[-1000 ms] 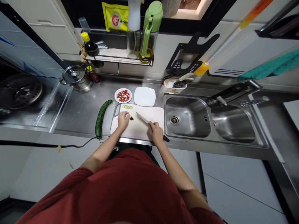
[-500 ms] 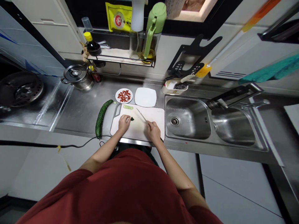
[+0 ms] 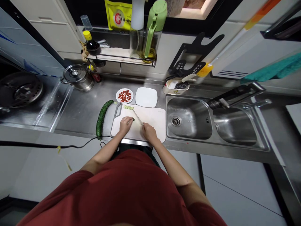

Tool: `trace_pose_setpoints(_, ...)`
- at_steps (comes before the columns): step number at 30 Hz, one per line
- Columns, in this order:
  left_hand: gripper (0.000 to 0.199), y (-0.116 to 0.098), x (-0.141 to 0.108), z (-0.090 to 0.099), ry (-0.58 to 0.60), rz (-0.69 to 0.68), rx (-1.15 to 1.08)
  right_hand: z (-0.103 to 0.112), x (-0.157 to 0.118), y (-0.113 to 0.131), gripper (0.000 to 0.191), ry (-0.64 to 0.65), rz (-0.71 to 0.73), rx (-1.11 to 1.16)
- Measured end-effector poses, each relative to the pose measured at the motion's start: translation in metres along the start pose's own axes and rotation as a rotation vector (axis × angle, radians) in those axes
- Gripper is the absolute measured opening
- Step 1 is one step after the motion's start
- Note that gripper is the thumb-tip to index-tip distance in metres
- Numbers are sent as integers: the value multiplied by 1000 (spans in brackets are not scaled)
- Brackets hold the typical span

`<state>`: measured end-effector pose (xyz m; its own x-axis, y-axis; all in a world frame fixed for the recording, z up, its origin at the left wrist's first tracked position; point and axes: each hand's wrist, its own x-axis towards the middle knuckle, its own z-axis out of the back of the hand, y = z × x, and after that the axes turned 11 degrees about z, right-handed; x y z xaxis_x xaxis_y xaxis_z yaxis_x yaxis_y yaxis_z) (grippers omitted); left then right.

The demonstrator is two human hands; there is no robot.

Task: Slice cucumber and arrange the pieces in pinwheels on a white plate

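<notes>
On the white cutting board (image 3: 150,114), my left hand (image 3: 125,124) is closed on a small dark green cucumber piece (image 3: 133,119) at its fingertips. My right hand (image 3: 149,131) grips a knife (image 3: 138,117), whose blade points up and left, just right of the piece. Pale cucumber slices (image 3: 128,107) lie in an overlapping row near the board's top edge. A long green cucumber (image 3: 101,120) rests on the counter left of the board. Behind the board stand a plate of chopped red pieces (image 3: 124,96) and a white square plate (image 3: 146,97).
The double sink (image 3: 190,121) lies right of the board, with a faucet (image 3: 235,95) over it. A utensil holder (image 3: 176,87) and a steel pot (image 3: 77,77) stand at the back. Above hangs a shelf (image 3: 122,56) with bottles. A black cable (image 3: 77,147) crosses the front left.
My right hand has moved left with the knife, bringing the blade closer to the green piece and the slices. My left hand has barely moved.
</notes>
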<state>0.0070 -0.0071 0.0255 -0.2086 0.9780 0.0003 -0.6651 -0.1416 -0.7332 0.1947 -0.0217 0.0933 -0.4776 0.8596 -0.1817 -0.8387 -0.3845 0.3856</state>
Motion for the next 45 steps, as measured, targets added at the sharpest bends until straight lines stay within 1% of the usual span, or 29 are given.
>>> trace_pose_setpoints(3, 20, 4, 0, -3, 2, -27, -11, -1, 4, 8, 30, 51, 1, -24)
trace_pose_setpoints(6, 20, 8, 1, -7, -35, -97, -38, -3, 7, 12, 29, 80, 16, -39)
trace_pose_setpoints(10, 18, 13, 2, -10, -93, -177, -44, -7, 10, 15, 28, 127, 21, -62)
trace_pose_setpoints(15, 17, 14, 2, -10, -103, -230, -33, -9, 11, 17, 29, 185, 11, -94)
trace_pose_setpoints(23, 17, 16, 2, -11, -106, -241, -21, -7, 11, 21, 26, 234, 4, -144)
trace_pose_setpoints(38, 17, 17, 4, -10, -70, -248, 45, -13, 14, 24, 27, 234, 11, -168)
trace_pose_setpoints(45, 16, 16, 4, -9, -57, -244, 37, -10, 16, 26, 27, 249, 9, -163)
